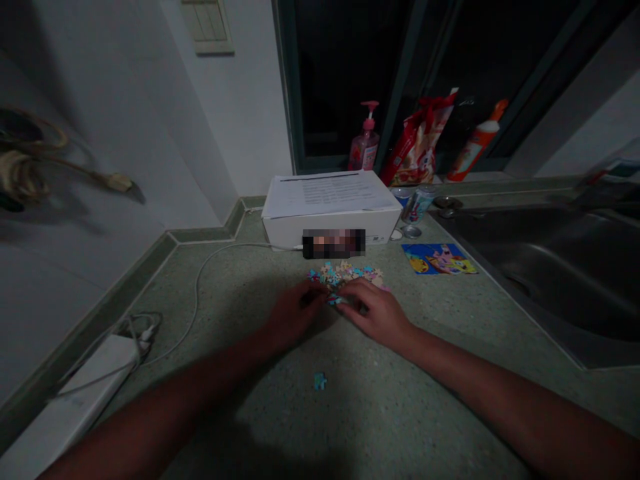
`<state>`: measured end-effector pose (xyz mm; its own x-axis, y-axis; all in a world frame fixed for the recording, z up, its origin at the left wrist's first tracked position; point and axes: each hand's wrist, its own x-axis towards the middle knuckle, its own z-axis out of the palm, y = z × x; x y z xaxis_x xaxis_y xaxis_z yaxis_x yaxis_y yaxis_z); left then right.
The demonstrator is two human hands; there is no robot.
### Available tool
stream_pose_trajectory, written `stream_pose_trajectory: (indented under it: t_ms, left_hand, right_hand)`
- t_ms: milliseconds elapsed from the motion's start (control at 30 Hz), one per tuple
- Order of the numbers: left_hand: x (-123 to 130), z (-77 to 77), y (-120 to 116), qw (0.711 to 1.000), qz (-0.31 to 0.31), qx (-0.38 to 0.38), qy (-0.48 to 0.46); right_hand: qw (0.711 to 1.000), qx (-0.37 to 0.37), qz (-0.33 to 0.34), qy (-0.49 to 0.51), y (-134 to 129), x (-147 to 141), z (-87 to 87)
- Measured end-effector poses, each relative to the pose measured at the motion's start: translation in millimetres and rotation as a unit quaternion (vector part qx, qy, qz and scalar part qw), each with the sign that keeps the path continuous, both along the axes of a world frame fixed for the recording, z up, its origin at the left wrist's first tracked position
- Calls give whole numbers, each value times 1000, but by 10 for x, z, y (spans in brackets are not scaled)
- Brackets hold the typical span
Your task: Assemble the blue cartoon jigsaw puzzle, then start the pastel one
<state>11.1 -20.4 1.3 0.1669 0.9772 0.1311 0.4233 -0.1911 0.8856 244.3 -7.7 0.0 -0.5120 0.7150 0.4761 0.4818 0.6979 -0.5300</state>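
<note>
A heap of small jigsaw puzzle pieces [345,269], light blue, cream and pink, lies on the countertop ahead of me. At its near edge, my left hand [295,312] curls its thumb and fingers together at a blue puzzle piece [334,300]. From the other side my right hand [380,312] pinches at that same piece, its fingers bent over the heap's edge. Exactly how the fingertips grip is too dark and small to make out. One blue-green puzzle piece [320,381] lies by itself nearer to me, between my forearms.
Behind the heap, a phone [327,251] on a cable leans against a white box [330,227]. To the right are a colourful cartoon picture [440,259], a can [419,205] and a sink [550,267]. A white power strip [95,380] lies left.
</note>
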Motion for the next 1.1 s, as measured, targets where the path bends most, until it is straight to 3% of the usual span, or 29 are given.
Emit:
stream_pose_trajectory:
  t_ms: [300, 500, 767, 1100]
  left_hand:
    - [-246, -51, 190, 973, 26, 155, 166]
    - [-265, -60, 233, 943, 9, 194, 270]
    - [-256, -84, 241, 934, 9, 193, 300]
    - [-256, -80, 238, 934, 26, 188, 304]
  right_hand:
    - [999, -33, -25, 14, -27, 20, 22]
    - [998, -35, 59, -9, -148, 3, 39]
    - [989, -44, 117, -77, -269, -58, 96]
    - [986, -45, 130, -95, -296, -51, 99]
